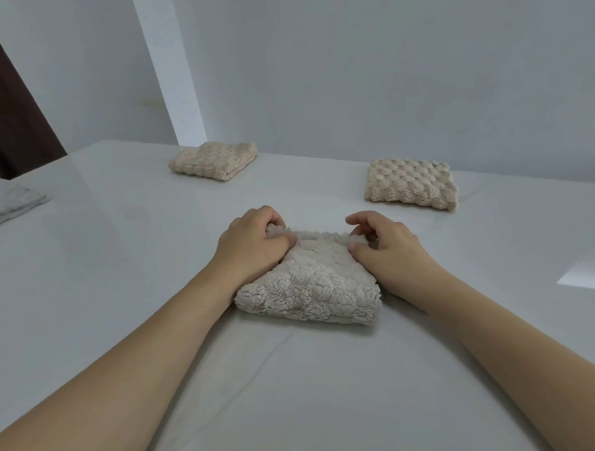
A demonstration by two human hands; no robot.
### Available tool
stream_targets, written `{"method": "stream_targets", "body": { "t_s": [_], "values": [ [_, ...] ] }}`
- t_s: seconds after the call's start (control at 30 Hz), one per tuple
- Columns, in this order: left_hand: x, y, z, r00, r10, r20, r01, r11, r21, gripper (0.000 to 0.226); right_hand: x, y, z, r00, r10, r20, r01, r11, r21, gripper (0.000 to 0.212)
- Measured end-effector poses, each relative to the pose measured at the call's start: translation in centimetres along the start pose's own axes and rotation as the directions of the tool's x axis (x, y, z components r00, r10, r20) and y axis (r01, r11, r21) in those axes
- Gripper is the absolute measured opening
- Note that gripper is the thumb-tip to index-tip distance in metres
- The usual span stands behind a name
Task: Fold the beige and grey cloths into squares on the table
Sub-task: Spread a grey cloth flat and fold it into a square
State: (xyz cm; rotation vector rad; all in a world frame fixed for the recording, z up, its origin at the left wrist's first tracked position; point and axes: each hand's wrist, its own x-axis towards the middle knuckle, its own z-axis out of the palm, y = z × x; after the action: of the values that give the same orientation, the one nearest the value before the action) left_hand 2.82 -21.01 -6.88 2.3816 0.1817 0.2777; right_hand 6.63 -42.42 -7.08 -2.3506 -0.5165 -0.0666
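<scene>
The fluffy cloth [309, 286] lies mid-table [118, 286], nearer than two folded beige cloths [213, 160]. Left hand [253, 247] and right hand [388, 252] pinch its far corners, apparently. Uneven release could let thick layers spring open, spoiling the square.

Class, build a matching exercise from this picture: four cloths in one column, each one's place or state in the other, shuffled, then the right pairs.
Things:
1. grey cloth
2. far-left beige cloth
3. far-right beige cloth
4. white cloth

Places or states:
A. at the table's left edge, partly out of frame
B. folded, beyond the right hand
C. gripped by both hands
D. folded, beyond the left hand

Pairs: 1-C, 2-D, 3-B, 4-A
</scene>
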Motion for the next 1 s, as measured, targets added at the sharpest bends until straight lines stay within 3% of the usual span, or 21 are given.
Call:
{"method": "stream_targets", "body": {
  "t_s": [0.07, 0.17, 0.27, 0.4, 0.53, 0.6, 0.73, 0.87, 1.0],
  "values": [
    [0.2, 0.3, 0.1, 1.0, -0.024, 0.014, 0.022, 0.989, 0.148, 0.009, 0.1, -0.4, 0.1, 1.0, -0.005, 0.031, 0.009, 0.994, -0.112, 0.034],
    [0.3, 0.6, 0.2, 0.999, 0.004, 0.048, -0.013, 0.98, 0.196, 0.006, 0.0, -0.9, 0.0, 0.998, -0.022, 0.064, 0.035, 0.975, -0.217, 0.027],
    [-0.1, 0.8, 0.2, 0.984, 0.106, 0.144, -0.12, 0.989, 0.087, 0.012, -0.2, -1.5, -0.5, 0.995, -0.067, 0.079, 0.085, 0.965, -0.246, 0.014],
    [-0.5, 0.5, 0.1, 0.948, 0.193, 0.252, -0.168, 0.979, -0.116, 0.01, -0.9, -2.6, -0.9, 0.987, -0.088, 0.137, 0.117, 0.968, -0.221, 0.029],
    [-0.3, 0.4, 0.1, 0.953, 0.187, 0.238, -0.142, 0.97, -0.195, 0.015, -1.2, -2.9, -0.6, 0.964, -0.103, 0.246, 0.188, 0.916, -0.354, 0.051],
    [-0.2, 0.7, 0.1, 0.956, 0.192, 0.223, -0.137, 0.961, -0.24, 0.011, -1.0, -2.7, -0.7, 0.961, -0.117, 0.251, 0.209, 0.902, -0.378, 0.047],
    [-0.3, 1.3, 0.0, 0.985, 0.085, 0.148, -0.011, 0.897, -0.442, 0.009, -0.5, -1.4, -1.5, 0.983, -0.123, 0.139, 0.17, 0.897, -0.409, 0.041],
    [-0.4, 1.8, -0.1, 0.975, 0.032, 0.222, 0.092, 0.846, -0.525, 0.03, 0.2, 0.4, -2.4, 0.999, -0.042, 0.007, 0.041, 0.89, -0.454, 0.04],
    [-0.6, 2.0, -0.2, 0.977, 0.046, 0.206, 0.076, 0.833, -0.548, 0.014, 0.7, 1.5, -2.1, 0.998, -0.016, -0.056, -0.008, 0.917, -0.398, 0.043]
  ]
}}
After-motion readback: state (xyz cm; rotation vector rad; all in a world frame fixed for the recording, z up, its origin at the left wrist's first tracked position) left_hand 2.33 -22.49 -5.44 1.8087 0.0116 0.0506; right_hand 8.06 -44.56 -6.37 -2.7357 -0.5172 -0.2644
